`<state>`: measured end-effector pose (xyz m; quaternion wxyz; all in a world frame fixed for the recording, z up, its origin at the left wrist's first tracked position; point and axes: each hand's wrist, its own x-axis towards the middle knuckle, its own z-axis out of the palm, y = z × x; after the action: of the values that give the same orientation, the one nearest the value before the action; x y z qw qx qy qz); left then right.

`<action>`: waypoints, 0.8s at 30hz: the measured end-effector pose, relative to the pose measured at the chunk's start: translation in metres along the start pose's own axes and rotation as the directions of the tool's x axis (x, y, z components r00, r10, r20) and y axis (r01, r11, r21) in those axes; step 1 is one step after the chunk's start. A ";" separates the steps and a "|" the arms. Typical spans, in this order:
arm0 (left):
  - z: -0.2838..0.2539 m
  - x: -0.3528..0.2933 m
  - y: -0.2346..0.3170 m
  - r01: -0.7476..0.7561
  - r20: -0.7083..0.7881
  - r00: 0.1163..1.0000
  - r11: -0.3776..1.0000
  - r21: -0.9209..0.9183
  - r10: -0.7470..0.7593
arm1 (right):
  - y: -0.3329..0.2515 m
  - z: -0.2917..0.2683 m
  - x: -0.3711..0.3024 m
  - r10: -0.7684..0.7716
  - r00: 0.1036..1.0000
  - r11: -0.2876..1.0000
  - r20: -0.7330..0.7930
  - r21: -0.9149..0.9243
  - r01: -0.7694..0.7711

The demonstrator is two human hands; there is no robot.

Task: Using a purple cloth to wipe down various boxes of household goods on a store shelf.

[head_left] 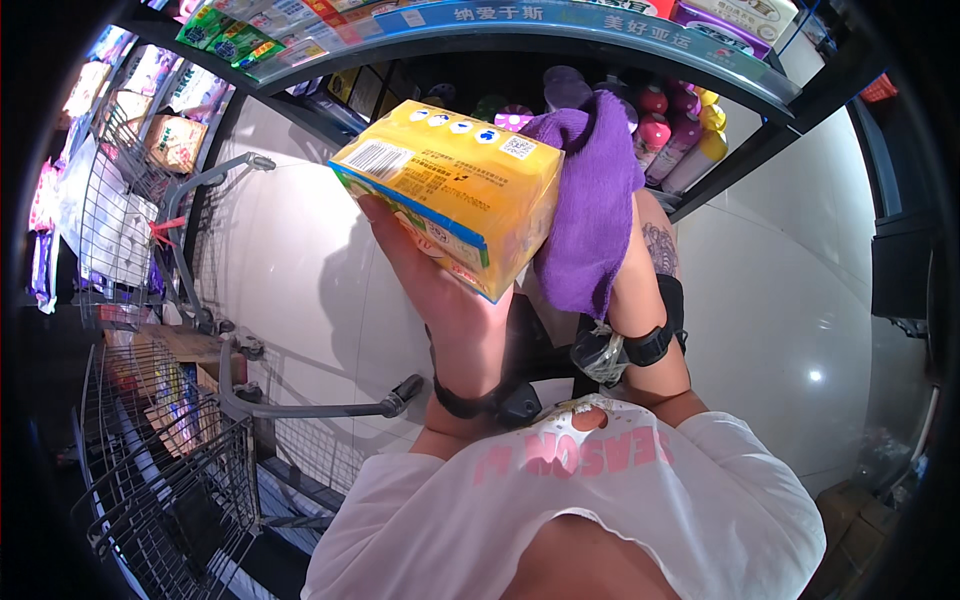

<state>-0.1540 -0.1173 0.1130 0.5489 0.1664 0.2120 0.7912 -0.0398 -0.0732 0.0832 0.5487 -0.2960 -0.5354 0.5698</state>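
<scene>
one yellow box, tilted, is gripped from below by the curled left hand; purple cloth covers the right hand, whose grip i cannot tell. bottles stand beyond, beneath a shelf; wire carts stand left.

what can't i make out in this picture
In the head view:
Left hand: most fingers hidden behind the yellow box.
Right hand: covered by the purple cloth, so its grip can't be told.
Lower shelf: its back is lost in shadow.
Upper-shelf packages: some cut off by the top edge.
</scene>
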 end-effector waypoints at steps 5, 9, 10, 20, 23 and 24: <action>0.004 0.002 -0.004 -0.105 -0.013 0.994 0.977 0.188 0.109 | 0.016 -0.006 0.014 -0.155 0.986 0.980 0.066 0.135 0.145; 0.005 0.005 -0.005 -0.247 0.003 0.966 0.927 0.283 0.257 | 0.006 -0.007 0.010 -0.082 0.996 0.992 0.033 0.100 0.079; 0.004 0.006 -0.004 -0.247 0.003 0.966 0.927 0.284 0.257 | 0.006 -0.007 0.010 -0.082 0.996 0.992 0.033 0.100 0.079; -0.001 0.004 -0.006 -0.235 0.035 0.972 0.938 0.254 0.234 | 0.004 -0.002 0.012 -0.261 0.965 0.957 -0.031 -0.142 0.254; -0.002 0.004 -0.007 -0.189 0.038 0.982 0.964 0.189 0.185 | 0.006 -0.001 0.011 -0.230 0.969 0.970 -0.093 -0.103 0.220; -0.003 0.005 -0.006 -0.161 0.067 0.986 0.976 0.145 0.152 | 0.006 0.000 0.011 -0.205 0.972 0.978 -0.114 -0.073 0.197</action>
<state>-0.1521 -0.1109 0.1073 0.4765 0.2455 0.2417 0.8089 -0.0440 -0.0619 0.0802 0.6255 -0.2909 -0.5458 0.4757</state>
